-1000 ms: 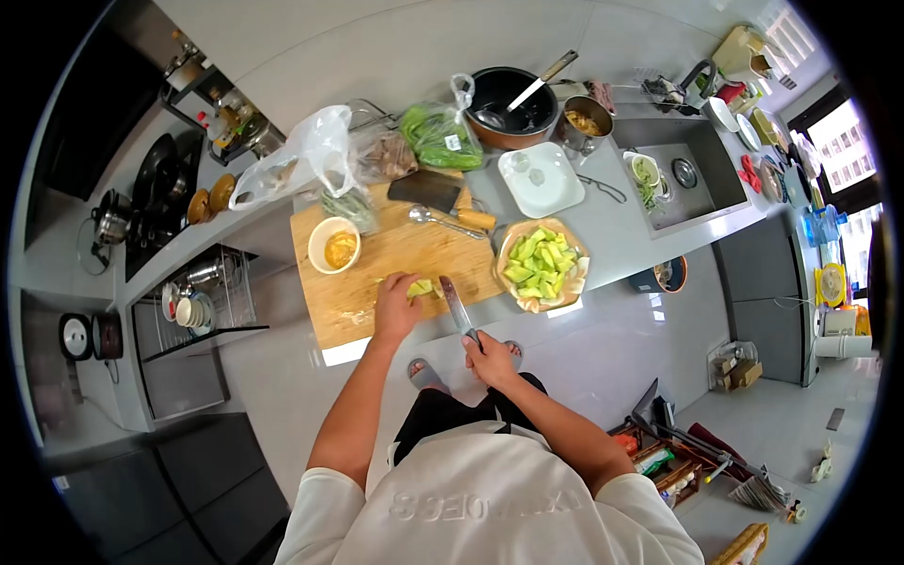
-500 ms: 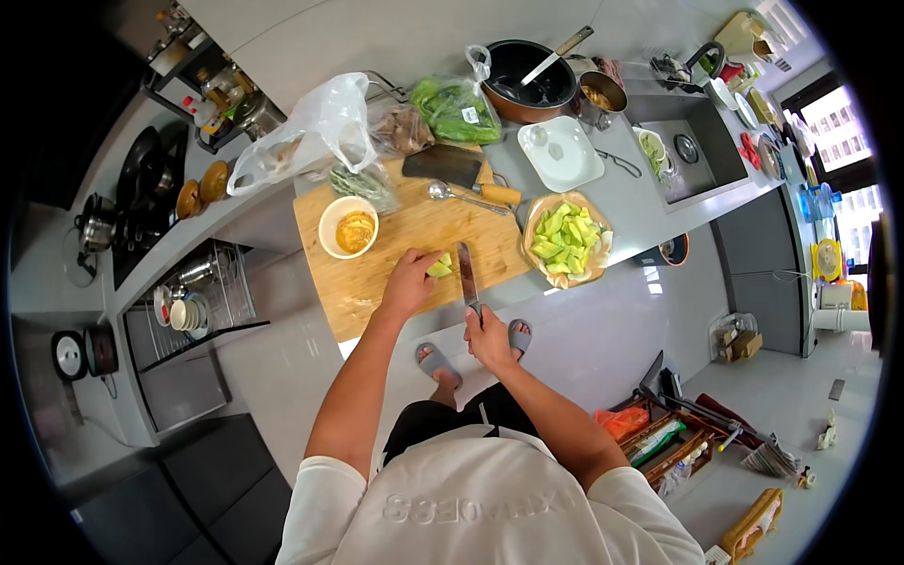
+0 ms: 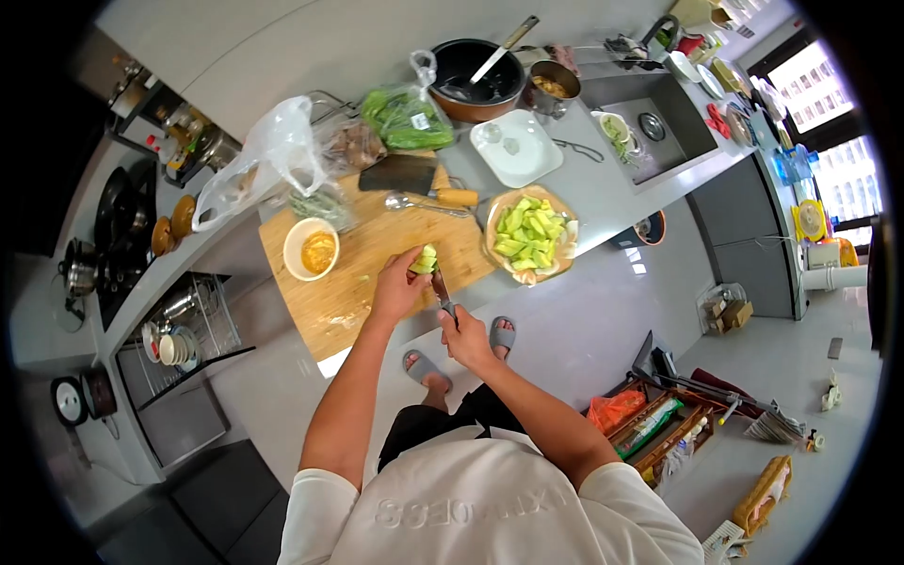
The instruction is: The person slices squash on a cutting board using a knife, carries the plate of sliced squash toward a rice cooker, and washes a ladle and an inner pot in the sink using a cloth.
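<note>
My left hand (image 3: 399, 282) grips pale green vegetable pieces (image 3: 426, 258) at the right part of the wooden cutting board (image 3: 377, 247). The handle of a small kitchen knife (image 3: 441, 286) is in my right hand (image 3: 465, 336). Its blade points up the board, with its tip close against the vegetable; I cannot tell whether it is cutting in. Right of the board, a plate (image 3: 492, 252) with a wavy rim bears a heap of cut green chunks (image 3: 529, 232). A white bowl (image 3: 291, 263) of yellow-orange liquid stands on the board's left side.
A cleaver (image 3: 397, 173) and a metal spoon (image 3: 399, 201) lie at the board's back edge. Behind are a bag of green vegetables (image 3: 405, 117), a white plastic bag (image 3: 273, 151), a dark wok (image 3: 471, 71) and a white square dish (image 3: 516, 174). The sink (image 3: 692, 141) is right.
The whole view has shifted and tilted. My left hand has turned the vegetable pieces upward, and the knife has come from apart at the right to close against them.
</note>
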Demonstrator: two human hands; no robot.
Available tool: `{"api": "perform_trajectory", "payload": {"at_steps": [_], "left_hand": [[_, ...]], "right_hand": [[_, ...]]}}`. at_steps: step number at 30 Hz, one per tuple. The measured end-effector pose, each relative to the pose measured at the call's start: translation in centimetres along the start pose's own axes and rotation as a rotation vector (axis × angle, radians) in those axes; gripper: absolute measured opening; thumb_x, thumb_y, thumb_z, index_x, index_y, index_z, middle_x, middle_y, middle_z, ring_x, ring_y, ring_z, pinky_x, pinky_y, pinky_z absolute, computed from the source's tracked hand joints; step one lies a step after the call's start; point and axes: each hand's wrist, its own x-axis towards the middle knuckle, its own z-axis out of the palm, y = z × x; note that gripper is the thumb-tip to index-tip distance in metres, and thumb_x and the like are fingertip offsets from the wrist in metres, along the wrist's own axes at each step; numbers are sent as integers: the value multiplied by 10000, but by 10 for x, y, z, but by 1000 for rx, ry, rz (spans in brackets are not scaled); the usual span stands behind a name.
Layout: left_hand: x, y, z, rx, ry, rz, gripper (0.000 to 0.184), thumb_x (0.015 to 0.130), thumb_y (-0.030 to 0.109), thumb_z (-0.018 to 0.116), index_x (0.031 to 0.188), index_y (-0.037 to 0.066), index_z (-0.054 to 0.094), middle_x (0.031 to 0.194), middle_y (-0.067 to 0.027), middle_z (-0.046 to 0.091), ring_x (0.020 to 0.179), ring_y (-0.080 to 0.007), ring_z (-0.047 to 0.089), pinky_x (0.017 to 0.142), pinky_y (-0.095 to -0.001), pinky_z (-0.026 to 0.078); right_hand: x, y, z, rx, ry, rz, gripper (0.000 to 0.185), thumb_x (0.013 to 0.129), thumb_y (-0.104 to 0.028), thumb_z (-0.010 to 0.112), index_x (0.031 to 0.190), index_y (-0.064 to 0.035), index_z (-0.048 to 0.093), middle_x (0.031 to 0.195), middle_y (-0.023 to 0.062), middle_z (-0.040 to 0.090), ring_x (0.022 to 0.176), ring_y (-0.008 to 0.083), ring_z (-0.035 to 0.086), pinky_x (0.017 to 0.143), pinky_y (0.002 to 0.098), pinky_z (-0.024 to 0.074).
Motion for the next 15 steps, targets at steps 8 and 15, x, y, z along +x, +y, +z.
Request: {"api": "perform_trajectory", "payload": {"at_steps": [8, 15], "left_hand": [[62, 77, 103, -63, -42, 118, 576, 861, 44, 790, 1409, 78, 617, 1125, -148, 644, 825, -220, 699, 770, -343, 586], [91, 94, 149, 73, -28, 99, 564, 860, 57, 793, 1398, 61, 625, 1137, -136, 647, 779, -195, 693, 735, -322, 577]], "right_hand": [[13, -4, -132, -205, 195, -27, 440, 1050, -408, 582, 927, 14, 564, 713, 234, 681, 656, 422, 688, 651, 517, 529], [30, 13, -199, -299, 257, -59, 425, 1046, -402, 576, 963, 14, 557, 763, 309, 664, 774, 540, 650, 694, 591, 498]]}}
